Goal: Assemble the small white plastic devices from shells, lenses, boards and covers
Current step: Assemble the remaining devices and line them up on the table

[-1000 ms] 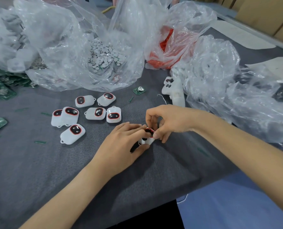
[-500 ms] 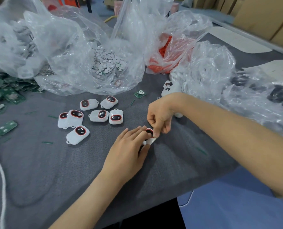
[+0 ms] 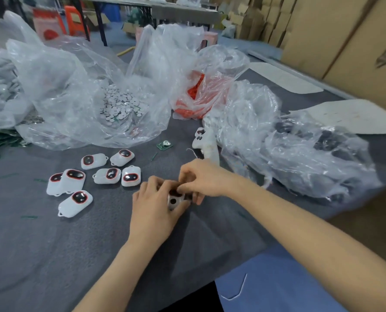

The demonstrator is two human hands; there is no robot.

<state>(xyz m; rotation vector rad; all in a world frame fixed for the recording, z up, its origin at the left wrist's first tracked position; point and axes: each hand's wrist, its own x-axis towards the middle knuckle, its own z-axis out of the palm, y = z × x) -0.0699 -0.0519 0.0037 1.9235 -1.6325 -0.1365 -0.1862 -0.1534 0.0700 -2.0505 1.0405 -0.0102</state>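
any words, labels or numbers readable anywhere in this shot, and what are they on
No text can be read.
Cardboard box: dark printed characters at the picture's right edge, cut off and blurred, not readable.
White devices, green board, plastic bags: no print visible.

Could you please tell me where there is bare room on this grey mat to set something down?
Bare grey mat: left of the left hand, nearer than the finished white plastic devices, and between the forearms. Crowded: crumpled clear plastic bags across the back and right.
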